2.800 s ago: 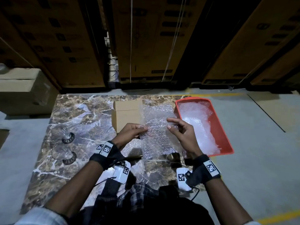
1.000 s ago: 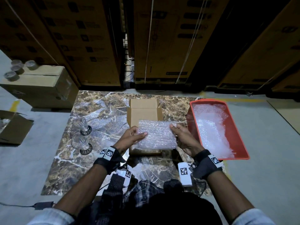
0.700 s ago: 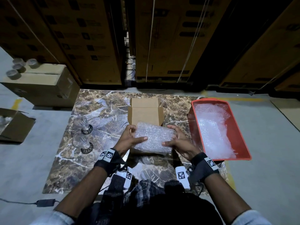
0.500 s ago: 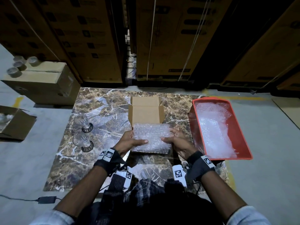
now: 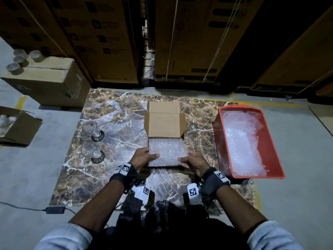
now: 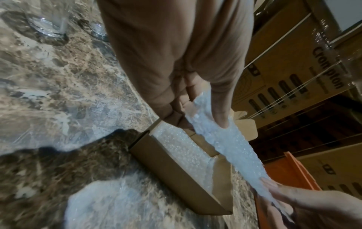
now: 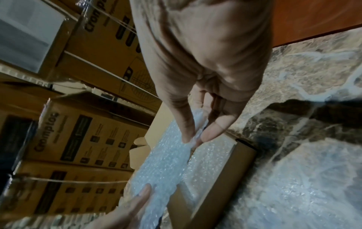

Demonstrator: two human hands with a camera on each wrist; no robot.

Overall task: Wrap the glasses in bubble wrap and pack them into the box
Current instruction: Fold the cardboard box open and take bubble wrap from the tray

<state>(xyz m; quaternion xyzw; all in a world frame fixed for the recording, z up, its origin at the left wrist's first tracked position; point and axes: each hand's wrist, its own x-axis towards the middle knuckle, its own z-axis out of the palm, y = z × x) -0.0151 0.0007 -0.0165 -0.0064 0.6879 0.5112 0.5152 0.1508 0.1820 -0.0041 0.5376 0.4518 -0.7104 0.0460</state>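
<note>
The open cardboard box (image 5: pixel 164 127) on the marble table (image 5: pixel 115 177) has bubble wrap lining it. Over its opening, the left hand (image 5: pixel 142 157) and right hand (image 5: pixel 193 160) each pinch an end of a folded bubble wrap sheet (image 5: pixel 166 153). Left of the box stand two glasses (image 5: pixel 91 142); right of it, a red bin (image 5: pixel 273 170) holds more wrap.

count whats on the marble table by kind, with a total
glasses: 2
small cardboard box: 1
red tray: 1
folded bubble wrap sheet, pinched by left hand and right hand over the box: 1
total: 5
</note>
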